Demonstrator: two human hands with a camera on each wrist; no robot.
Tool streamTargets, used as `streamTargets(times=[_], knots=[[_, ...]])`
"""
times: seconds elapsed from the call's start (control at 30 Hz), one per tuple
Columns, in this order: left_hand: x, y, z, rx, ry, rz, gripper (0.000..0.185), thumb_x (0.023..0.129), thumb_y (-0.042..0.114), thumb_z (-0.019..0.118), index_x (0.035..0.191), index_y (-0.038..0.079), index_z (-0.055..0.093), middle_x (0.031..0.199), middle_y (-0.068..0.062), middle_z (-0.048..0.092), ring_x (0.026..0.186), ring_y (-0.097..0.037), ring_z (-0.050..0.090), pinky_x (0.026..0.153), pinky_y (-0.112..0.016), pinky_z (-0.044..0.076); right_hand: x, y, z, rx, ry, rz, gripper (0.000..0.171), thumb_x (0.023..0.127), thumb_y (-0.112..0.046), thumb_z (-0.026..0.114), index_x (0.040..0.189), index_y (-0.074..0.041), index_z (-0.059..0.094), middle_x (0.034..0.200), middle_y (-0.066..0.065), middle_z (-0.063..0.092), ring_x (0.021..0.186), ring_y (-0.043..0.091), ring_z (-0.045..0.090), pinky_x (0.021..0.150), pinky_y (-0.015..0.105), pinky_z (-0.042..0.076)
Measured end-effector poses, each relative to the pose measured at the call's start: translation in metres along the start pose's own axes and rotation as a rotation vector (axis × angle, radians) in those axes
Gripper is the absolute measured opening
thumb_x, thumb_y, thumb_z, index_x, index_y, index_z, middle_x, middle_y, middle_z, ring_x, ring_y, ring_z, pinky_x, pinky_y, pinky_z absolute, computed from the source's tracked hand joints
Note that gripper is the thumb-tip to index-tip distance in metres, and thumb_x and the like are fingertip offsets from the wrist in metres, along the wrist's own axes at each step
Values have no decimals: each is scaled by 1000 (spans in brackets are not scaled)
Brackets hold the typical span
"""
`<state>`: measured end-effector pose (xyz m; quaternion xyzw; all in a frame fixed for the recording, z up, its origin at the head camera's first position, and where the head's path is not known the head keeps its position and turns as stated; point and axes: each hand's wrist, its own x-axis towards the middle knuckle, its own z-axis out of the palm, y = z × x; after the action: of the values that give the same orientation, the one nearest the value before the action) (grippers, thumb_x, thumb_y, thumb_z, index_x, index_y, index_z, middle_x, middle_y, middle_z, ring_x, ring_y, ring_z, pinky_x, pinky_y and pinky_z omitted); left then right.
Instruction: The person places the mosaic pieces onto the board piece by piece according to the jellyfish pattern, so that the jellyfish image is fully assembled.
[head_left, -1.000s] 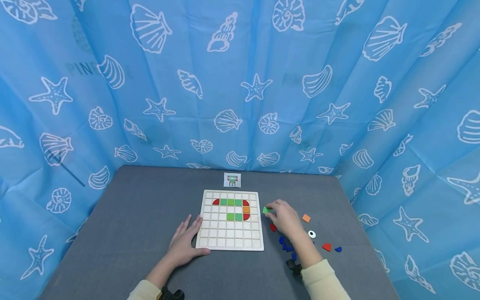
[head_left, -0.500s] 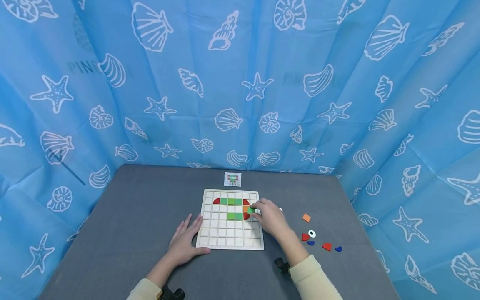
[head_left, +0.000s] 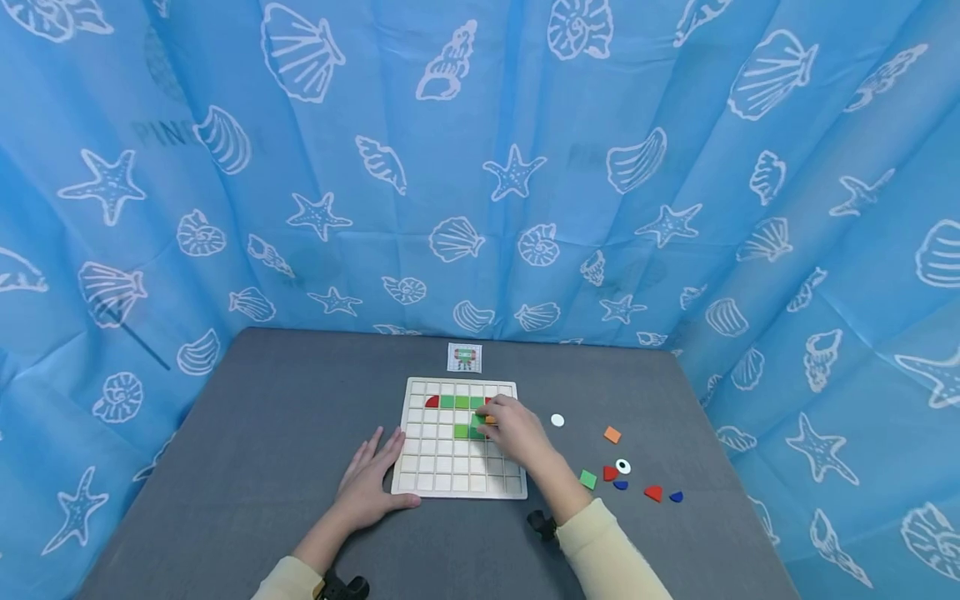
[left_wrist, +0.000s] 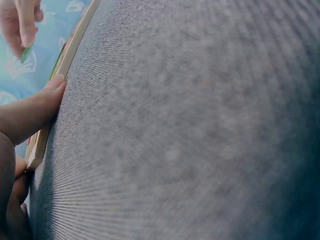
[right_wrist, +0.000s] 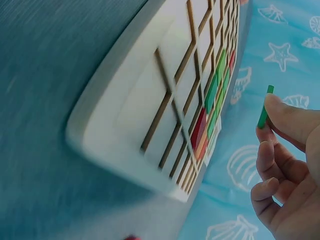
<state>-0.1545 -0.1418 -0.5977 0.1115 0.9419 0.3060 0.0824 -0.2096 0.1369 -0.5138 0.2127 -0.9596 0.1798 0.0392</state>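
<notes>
The green square tile is pinched between the fingertips of the right hand, held just above the wooden grid board near its right-middle cells. The board lies on the grey table, and red, green and orange pieces already sit in its far rows. The left hand rests flat on the table, its fingers straight, with the thumb against the board's near left edge. To the right of the board lie loose pieces: a white disc, an orange square, another green square, and red and blue shapes. A small pattern card lies just beyond the board's far edge.
</notes>
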Motion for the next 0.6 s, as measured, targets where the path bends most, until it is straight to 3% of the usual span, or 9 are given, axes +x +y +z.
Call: streamTargets(times=[0.27, 0.6], knots=[[1, 0, 0, 3, 7, 8, 118, 70, 75, 74, 161, 17, 27, 167, -2, 25, 158, -31, 5, 125, -56, 9, 14, -16, 12, 13, -59, -11, 24, 90, -23, 77, 113, -16, 77, 107, 0, 70, 103, 18, 66, 86, 38, 58], [0, -3, -1, -4, -1, 24, 118, 70, 75, 73, 161, 17, 26, 167, -2, 25, 158, -31, 4, 125, -57, 10, 29, -26, 33, 22, -147, 11, 25, 89, -25, 79, 113, -17, 77, 107, -1, 70, 100, 16, 67, 84, 35, 58]])
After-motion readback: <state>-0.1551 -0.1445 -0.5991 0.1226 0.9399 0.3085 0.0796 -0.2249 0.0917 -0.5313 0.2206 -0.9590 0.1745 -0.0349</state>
